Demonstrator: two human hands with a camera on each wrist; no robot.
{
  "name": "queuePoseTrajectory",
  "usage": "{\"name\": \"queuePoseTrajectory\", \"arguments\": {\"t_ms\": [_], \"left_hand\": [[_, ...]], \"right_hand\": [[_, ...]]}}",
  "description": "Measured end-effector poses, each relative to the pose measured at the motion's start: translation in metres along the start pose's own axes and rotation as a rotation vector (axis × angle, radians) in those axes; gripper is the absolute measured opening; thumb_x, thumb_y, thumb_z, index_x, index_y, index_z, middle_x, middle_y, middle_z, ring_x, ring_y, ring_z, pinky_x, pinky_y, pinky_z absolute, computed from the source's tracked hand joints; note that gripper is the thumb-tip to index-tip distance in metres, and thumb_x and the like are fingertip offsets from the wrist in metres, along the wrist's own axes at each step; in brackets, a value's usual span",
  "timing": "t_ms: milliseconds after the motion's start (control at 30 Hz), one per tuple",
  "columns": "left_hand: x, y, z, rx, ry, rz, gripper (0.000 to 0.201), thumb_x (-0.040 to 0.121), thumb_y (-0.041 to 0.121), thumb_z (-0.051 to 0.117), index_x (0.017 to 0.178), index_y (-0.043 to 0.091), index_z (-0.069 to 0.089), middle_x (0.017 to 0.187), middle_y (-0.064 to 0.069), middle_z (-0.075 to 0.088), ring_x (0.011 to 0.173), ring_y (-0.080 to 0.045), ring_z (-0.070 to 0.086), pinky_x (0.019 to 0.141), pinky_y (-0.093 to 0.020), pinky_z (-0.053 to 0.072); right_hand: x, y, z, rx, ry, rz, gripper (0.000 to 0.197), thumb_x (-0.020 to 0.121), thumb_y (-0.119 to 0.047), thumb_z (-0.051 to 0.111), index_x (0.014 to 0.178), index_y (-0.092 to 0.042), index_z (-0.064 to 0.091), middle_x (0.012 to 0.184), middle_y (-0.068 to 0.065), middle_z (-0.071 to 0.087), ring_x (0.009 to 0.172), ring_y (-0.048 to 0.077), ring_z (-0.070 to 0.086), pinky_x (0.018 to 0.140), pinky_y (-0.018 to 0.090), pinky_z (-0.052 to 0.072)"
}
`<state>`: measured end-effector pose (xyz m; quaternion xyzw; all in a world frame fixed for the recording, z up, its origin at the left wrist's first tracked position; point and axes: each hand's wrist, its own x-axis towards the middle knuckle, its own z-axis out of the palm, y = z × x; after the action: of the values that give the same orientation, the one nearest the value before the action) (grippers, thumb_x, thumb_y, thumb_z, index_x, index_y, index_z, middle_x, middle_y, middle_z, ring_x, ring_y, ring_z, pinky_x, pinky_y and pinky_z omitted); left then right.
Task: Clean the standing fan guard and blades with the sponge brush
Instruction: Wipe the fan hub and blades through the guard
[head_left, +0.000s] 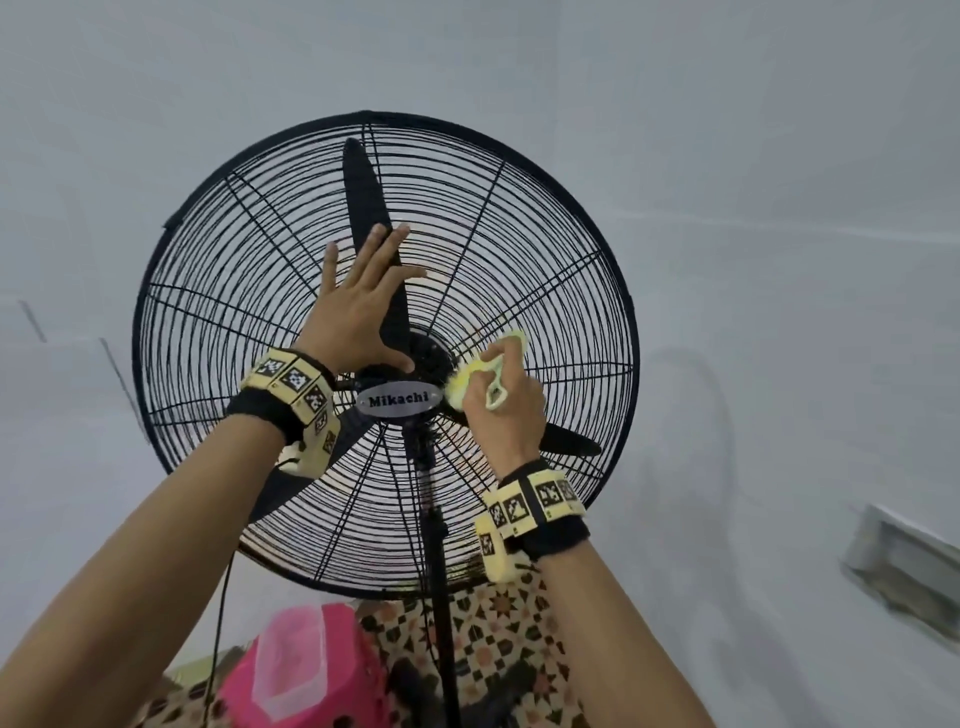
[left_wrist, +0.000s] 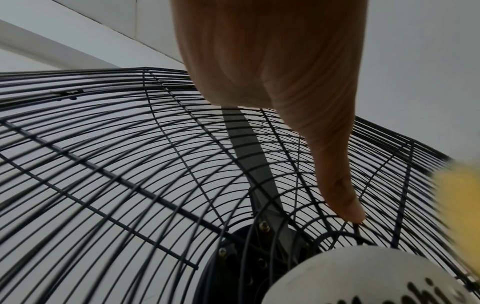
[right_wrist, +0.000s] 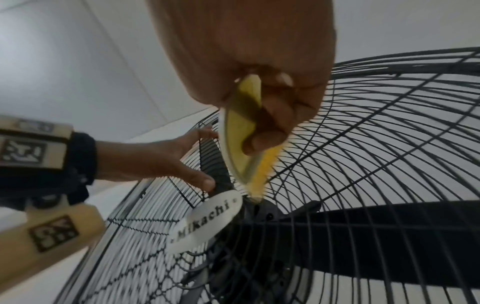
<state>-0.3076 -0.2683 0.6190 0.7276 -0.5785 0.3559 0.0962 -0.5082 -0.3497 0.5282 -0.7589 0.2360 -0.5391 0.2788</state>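
A black standing fan fills the head view, its round wire guard (head_left: 519, 208) over dark blades (head_left: 363, 202) and an oval "Mikachi" badge (head_left: 399, 400) at the hub. My left hand (head_left: 358, 306) lies flat with straight, spread fingers on the guard just above the hub; its thumb (left_wrist: 345, 205) touches the inner wire ring. My right hand (head_left: 501, 410) grips the pale yellow-green sponge brush (head_left: 493, 364) by its handle, the yellow sponge edge (right_wrist: 262, 174) pressed on the guard wires right of the badge (right_wrist: 207, 220).
The fan's black pole (head_left: 441, 597) runs down to a patterned floor (head_left: 509, 634). A pink plastic basket (head_left: 306, 670) and a black cable (head_left: 223, 613) are below left. Pale walls surround the fan; a recessed frame (head_left: 904, 566) sits low on the right wall.
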Motion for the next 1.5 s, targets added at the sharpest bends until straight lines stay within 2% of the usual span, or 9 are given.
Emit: {"name": "queuePoseTrajectory", "arguments": {"t_ms": [100, 267, 433, 600, 800, 933, 1100, 1300, 1500], "left_hand": [[0.0, 0.001, -0.002, 0.008, -0.008, -0.009, 0.127, 0.047, 0.061, 0.097, 0.152, 0.032, 0.031, 0.173, 0.012, -0.02, 0.159, -0.016, -0.02, 0.122, -0.068, -0.008], [-0.002, 0.002, -0.003, -0.002, -0.003, 0.002, 0.125, 0.049, 0.06, 0.096, 0.153, 0.029, 0.033, 0.175, 0.006, -0.013, 0.16, -0.018, -0.018, 0.123, -0.07, -0.007], [-0.004, 0.004, -0.005, -0.004, -0.01, -0.015, 0.124, 0.051, 0.059, 0.097, 0.153, 0.029, 0.033, 0.175, 0.007, -0.014, 0.16, -0.017, -0.019, 0.123, -0.067, -0.01], [-0.004, 0.004, -0.005, -0.029, 0.004, 0.002, 0.124, 0.05, 0.056, 0.098, 0.153, 0.03, 0.033, 0.175, 0.006, -0.011, 0.16, -0.018, -0.016, 0.123, -0.069, -0.008], [-0.003, 0.007, -0.006, -0.025, -0.027, -0.02, 0.124, 0.053, 0.057, 0.097, 0.155, 0.03, 0.031, 0.174, 0.006, -0.014, 0.159, -0.017, -0.02, 0.123, -0.068, -0.01], [-0.002, 0.005, -0.005, -0.054, -0.016, -0.004, 0.122, 0.053, 0.055, 0.097, 0.154, 0.029, 0.035, 0.175, 0.006, -0.013, 0.159, -0.017, -0.019, 0.123, -0.069, -0.009], [-0.001, 0.002, -0.004, -0.086, 0.018, -0.007, 0.106, 0.064, 0.063, 0.09, 0.15, 0.026, 0.041, 0.175, 0.005, -0.008, 0.16, -0.017, -0.017, 0.123, -0.067, -0.011], [0.003, 0.015, 0.006, -0.172, 0.2, -0.087, 0.067, 0.086, 0.065, 0.069, 0.131, 0.019, 0.053, 0.173, 0.002, 0.014, 0.162, -0.017, -0.004, 0.122, -0.07, -0.008], [0.007, 0.021, 0.011, -0.243, 0.266, -0.179, 0.061, 0.075, 0.048, 0.088, 0.12, 0.018, 0.059, 0.167, 0.0, 0.022, 0.16, -0.024, 0.008, 0.119, -0.065, -0.012]], "right_hand": [[-0.01, 0.005, -0.003, -0.044, -0.01, 0.126, 0.02, 0.099, -0.013, 0.058, 0.115, -0.019, 0.047, 0.077, 0.0, 0.064, 0.064, 0.018, 0.067, 0.049, 0.032, 0.058], [0.003, -0.007, -0.001, 0.052, 0.002, -0.124, 0.022, 0.102, -0.009, 0.049, 0.123, -0.01, 0.05, 0.065, 0.003, 0.06, 0.05, 0.016, 0.06, 0.039, 0.023, 0.045], [-0.016, 0.006, 0.001, -0.033, -0.001, 0.194, 0.026, 0.098, -0.013, 0.056, 0.12, -0.021, 0.044, 0.072, -0.004, 0.062, 0.059, 0.011, 0.065, 0.049, 0.028, 0.058], [0.0, -0.006, -0.005, 0.098, 0.029, -0.071, 0.024, 0.102, -0.008, 0.049, 0.126, -0.011, 0.048, 0.071, 0.005, 0.065, 0.055, 0.017, 0.064, 0.043, 0.027, 0.052], [-0.018, 0.006, -0.007, 0.031, 0.011, 0.209, 0.035, 0.099, -0.008, 0.057, 0.129, -0.017, 0.043, 0.075, -0.002, 0.061, 0.063, 0.015, 0.07, 0.05, 0.031, 0.06], [0.002, -0.003, -0.011, 0.127, 0.07, -0.025, 0.028, 0.101, -0.006, 0.049, 0.128, -0.013, 0.046, 0.071, 0.002, 0.063, 0.055, 0.013, 0.065, 0.042, 0.024, 0.051], [-0.003, 0.016, -0.016, -0.016, 0.057, 0.297, 0.029, 0.099, -0.013, 0.056, 0.124, -0.021, 0.044, 0.071, -0.002, 0.064, 0.05, 0.002, 0.06, 0.037, 0.01, 0.04], [0.018, -0.007, -0.02, 0.075, 0.084, -0.098, 0.015, 0.1, -0.009, 0.051, 0.116, -0.01, 0.05, 0.064, 0.003, 0.061, 0.048, 0.012, 0.059, 0.036, 0.02, 0.039], [-0.017, 0.02, -0.021, -0.038, 0.051, 0.221, 0.013, 0.1, -0.015, 0.059, 0.107, -0.017, 0.048, 0.068, -0.008, 0.057, 0.052, -0.001, 0.059, 0.038, 0.011, 0.042]]}}
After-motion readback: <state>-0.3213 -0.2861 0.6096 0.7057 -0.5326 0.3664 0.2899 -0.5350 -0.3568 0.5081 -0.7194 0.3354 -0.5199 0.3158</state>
